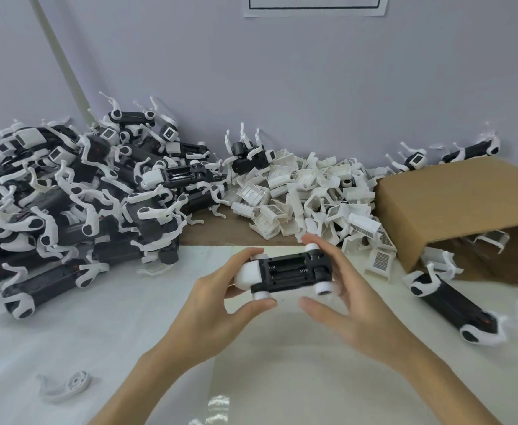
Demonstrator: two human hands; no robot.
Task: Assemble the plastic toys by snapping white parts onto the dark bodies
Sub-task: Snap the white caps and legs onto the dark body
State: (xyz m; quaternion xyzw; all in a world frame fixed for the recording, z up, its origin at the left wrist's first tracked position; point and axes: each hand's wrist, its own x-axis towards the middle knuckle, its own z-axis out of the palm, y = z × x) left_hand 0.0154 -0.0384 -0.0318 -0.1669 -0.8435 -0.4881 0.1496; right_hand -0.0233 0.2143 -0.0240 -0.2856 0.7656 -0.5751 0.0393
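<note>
I see dark body (291,273) held above table (battery bay up), white part (247,276) at its left end. Left hand (220,305) pinches that end; right hand (352,299) cups right end, fingers curled. White parts pile (309,194) beyond grip, finished toys heap (76,191) far left.

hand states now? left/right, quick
Left hand: grips the white-capped end of the dark plastic toy body.
Right hand: fingers curled round the toy body's other end, holding it.
</note>
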